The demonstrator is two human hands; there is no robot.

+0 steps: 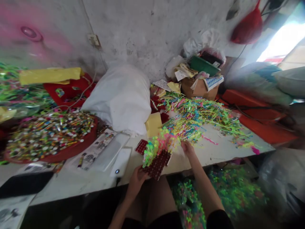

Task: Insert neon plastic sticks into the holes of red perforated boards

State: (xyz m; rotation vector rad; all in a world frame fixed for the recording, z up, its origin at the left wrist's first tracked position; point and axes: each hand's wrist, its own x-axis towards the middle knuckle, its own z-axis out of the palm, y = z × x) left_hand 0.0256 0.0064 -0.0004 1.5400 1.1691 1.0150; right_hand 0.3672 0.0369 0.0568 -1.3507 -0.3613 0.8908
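My left hand is closed on the near corner of a dark red patterned sheet, at the table's front edge. Over that sheet lies a bundle of small bright plastic pieces, lime green at the left and pink toward the right. My right hand has its fingers closed at the right end of the bundle; its grip is partly hidden. Another dark red patterned piece shows behind the bundle's left side. Just beyond the bundle stands a yellow card.
Thin coloured plastic sticks are heaped at the back right. A white sack leans on the wall. At left, a red basin holds many small pieces. A white phone-like slab and a black one lie on the table.
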